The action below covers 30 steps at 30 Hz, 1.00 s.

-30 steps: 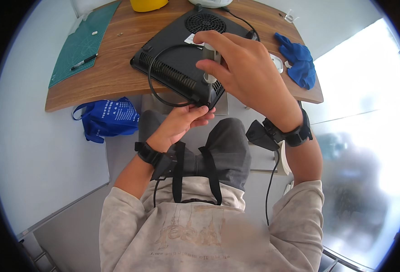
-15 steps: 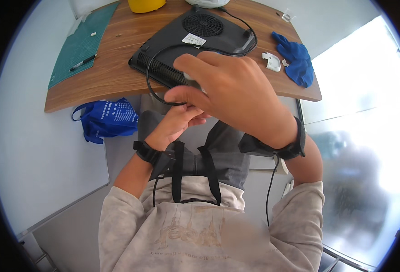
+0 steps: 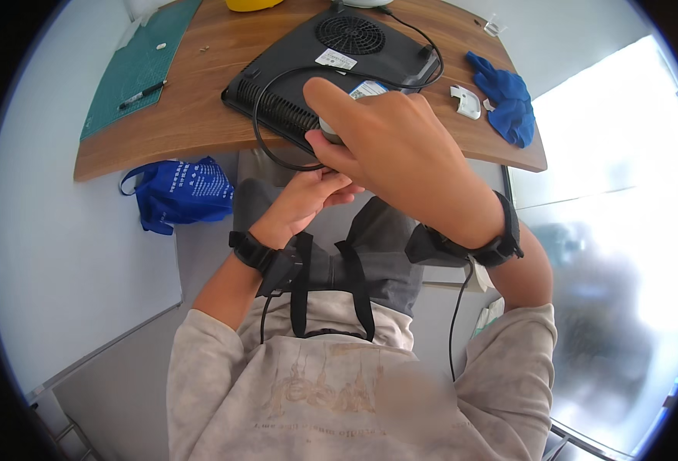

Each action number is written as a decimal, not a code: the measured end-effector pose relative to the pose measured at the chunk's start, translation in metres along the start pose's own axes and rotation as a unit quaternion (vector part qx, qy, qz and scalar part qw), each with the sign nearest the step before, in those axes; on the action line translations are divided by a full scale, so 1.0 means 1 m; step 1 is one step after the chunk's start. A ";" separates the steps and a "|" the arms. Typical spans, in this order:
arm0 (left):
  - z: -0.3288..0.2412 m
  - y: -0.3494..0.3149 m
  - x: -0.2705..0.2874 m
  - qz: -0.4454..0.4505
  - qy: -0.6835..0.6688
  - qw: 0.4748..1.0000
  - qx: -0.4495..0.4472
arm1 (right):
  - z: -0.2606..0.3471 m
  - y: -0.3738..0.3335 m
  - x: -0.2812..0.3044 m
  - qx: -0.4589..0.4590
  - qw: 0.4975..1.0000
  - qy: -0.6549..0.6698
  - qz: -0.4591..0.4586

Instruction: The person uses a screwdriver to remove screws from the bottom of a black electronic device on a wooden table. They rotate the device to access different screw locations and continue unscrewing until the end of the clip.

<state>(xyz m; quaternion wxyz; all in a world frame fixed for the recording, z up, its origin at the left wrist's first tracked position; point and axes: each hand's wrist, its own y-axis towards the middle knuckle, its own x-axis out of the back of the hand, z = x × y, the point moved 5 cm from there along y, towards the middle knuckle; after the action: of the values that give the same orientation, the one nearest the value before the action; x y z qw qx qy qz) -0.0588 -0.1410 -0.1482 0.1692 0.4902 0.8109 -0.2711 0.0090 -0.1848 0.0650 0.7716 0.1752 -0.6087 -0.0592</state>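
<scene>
A black induction cooker (image 3: pixel 285 96) lies upside down on the table, its round fan grille (image 3: pixel 350 35) and labels facing up. Its black cord (image 3: pixel 256 107) loops over the underside and comes down to my left hand (image 3: pixel 304 200). There the fingers are closed around the cord's end, which my right hand mostly hides. My right hand (image 3: pixel 404 142) is just above and to the right, overlapping the left fingertips. Its thumb and fingers wrap around a light grey, rounded object (image 3: pixel 328 132), perhaps a handle. Most of that object is hidden in the palm.
On the wooden table (image 3: pixel 193 100), a green cutting mat (image 3: pixel 143 65) with a pen (image 3: pixel 141 95) is at left. A white plastic piece (image 3: pixel 466 103) and blue cloth (image 3: pixel 509 104) lie at right. A yellow container (image 3: pixel 251 4) stands behind. Below the front edge is a blue bag (image 3: pixel 185 192).
My right hand has turned slightly, its thumb and forefinger shifting up and to the right around the grey object. A blue-and-white label behind it now shows. The left hand barely moves.
</scene>
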 end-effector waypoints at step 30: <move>-0.002 0.003 -0.008 0.003 -0.011 1.000 0.018 | -0.027 -0.036 0.036 -0.044 0.996 0.026 -0.067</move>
<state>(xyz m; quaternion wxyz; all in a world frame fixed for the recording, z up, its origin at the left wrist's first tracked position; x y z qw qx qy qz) -0.0528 -0.1448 -0.1432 0.1699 0.4929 0.8024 -0.2903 0.0485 -0.2240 0.0803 0.7882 0.1826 -0.5725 -0.1332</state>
